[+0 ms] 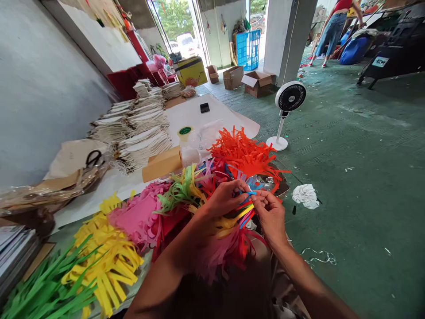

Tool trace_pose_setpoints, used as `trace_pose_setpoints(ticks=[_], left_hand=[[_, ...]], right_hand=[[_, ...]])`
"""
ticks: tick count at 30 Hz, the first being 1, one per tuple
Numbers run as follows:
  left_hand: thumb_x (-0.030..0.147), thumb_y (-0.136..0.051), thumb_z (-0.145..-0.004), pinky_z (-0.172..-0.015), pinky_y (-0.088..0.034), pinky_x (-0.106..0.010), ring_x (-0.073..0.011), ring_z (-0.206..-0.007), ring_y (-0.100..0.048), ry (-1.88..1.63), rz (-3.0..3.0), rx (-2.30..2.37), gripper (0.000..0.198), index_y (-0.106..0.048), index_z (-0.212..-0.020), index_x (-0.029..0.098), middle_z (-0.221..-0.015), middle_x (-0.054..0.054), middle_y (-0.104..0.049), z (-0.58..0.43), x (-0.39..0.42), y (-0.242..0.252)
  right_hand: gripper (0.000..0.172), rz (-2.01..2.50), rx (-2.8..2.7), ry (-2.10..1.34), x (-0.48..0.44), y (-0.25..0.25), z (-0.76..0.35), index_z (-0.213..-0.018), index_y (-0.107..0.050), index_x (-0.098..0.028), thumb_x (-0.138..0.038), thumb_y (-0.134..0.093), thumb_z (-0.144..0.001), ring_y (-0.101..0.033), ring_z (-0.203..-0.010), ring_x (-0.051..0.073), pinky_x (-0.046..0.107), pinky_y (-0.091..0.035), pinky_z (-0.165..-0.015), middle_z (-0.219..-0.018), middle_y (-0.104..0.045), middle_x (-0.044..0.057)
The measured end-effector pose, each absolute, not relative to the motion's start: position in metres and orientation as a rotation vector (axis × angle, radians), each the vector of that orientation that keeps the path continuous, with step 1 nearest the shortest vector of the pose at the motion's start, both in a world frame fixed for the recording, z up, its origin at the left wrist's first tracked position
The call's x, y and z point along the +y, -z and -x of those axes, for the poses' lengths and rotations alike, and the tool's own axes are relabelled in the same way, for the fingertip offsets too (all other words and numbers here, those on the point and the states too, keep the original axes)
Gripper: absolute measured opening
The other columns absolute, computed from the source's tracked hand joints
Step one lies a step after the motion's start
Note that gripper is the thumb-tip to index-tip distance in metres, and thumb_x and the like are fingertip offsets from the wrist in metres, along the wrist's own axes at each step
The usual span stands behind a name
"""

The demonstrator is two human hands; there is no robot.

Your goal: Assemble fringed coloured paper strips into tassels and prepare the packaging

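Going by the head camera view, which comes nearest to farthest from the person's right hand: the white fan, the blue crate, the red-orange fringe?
1. Red-orange fringe: just ahead of the right hand.
2. White fan: farther ahead, to the right.
3. Blue crate: far back, beyond the fan.

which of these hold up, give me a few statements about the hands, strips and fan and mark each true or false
1. The left hand and right hand both pinch a blue strip. True.
2. The yellow strips lie between the green strips and the pink strips. True.
3. A black device lies on the white sheet. True.
4. The fan stands on the white sheet. False: it stands on the green floor.
5. In the picture, the orange strips lie left of the pink strips. False: they lie to their right.
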State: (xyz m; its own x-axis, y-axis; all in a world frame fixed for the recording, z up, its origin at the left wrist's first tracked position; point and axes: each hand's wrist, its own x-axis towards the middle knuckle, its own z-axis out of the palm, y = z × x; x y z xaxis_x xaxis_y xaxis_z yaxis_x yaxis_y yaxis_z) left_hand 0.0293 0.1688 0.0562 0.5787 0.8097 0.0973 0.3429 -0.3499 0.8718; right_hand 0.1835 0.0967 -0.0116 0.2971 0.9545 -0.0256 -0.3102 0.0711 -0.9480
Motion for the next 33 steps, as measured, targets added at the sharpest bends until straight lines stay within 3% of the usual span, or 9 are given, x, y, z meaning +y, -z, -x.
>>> trace_pose_setpoints(ticks=[6,13,18,21,28,33], left_hand=[[0.038,-0.073,-0.087,-0.066,-0.039,-0.022,-0.0102,-0.07,-0.046,-0.571,-1.812,0.856,0.025,-0.063,-0.095,0.016,-0.079,0.003,-0.055,-0.025,0.17,-0.058],[0.054,-0.081,-0.082,-0.073,-0.043,-0.026,-0.0129,-0.079,-0.051,-0.401,-1.618,0.723,0.043,-0.066,-0.094,0.015,-0.087,-0.002,-0.06,-0.019,0.176,-0.061],[0.056,-0.088,-0.076,-0.067,-0.039,-0.023,-0.0094,-0.072,-0.049,-0.518,-1.484,0.821,0.049,-0.064,-0.088,0.015,-0.082,0.0,-0.058,-0.02,0.178,-0.058],[0.056,-0.089,-0.073,-0.062,-0.036,-0.022,-0.0078,-0.067,-0.047,-0.551,-1.447,0.886,0.051,-0.064,-0.086,0.014,-0.077,0.002,-0.056,-0.021,0.179,-0.061],[0.062,-0.081,-0.08,-0.06,-0.035,-0.022,-0.0087,-0.066,-0.045,-0.499,-1.49,0.883,0.051,-0.067,-0.088,0.015,-0.077,0.0,-0.058,-0.019,0.183,-0.062],[0.069,-0.06,-0.094,-0.061,-0.036,-0.024,-0.0099,-0.065,-0.043,-0.498,-1.54,0.861,0.056,-0.064,-0.08,0.015,-0.074,0.0,-0.055,-0.018,0.185,-0.059]], right_hand=[[0.039,1.102,-0.815,-1.095,0.097,0.01,-0.184,-0.095,-0.073,-0.021,-0.056,-0.083,-0.082,-0.06,-0.068,0.016,0.027,-0.047,-0.063,-0.077,-0.069,0.001],[0.037,1.097,-0.829,-1.091,0.097,0.009,-0.185,-0.094,-0.071,-0.021,-0.054,-0.082,-0.082,-0.056,-0.064,0.014,0.026,-0.045,-0.06,-0.076,-0.067,0.0],[0.033,1.104,-0.817,-1.053,0.097,0.015,-0.183,-0.096,-0.069,-0.022,-0.051,-0.079,-0.086,-0.055,-0.066,0.014,0.026,-0.042,-0.061,-0.079,-0.067,0.0],[0.029,1.114,-0.827,-1.015,0.095,0.014,-0.183,-0.092,-0.067,-0.022,-0.05,-0.077,-0.088,-0.048,-0.063,0.013,0.026,-0.037,-0.059,-0.075,-0.061,-0.002],[0.029,1.174,-0.965,-1.002,0.09,0.005,-0.183,-0.085,-0.073,-0.021,-0.049,-0.073,-0.091,-0.037,-0.06,0.012,0.027,-0.029,-0.056,-0.065,-0.048,-0.004],[0.031,1.202,-1.042,-1.009,0.092,0.004,-0.182,-0.086,-0.075,-0.02,-0.05,-0.071,-0.091,-0.039,-0.059,0.012,0.027,-0.032,-0.056,-0.066,-0.053,-0.003]])
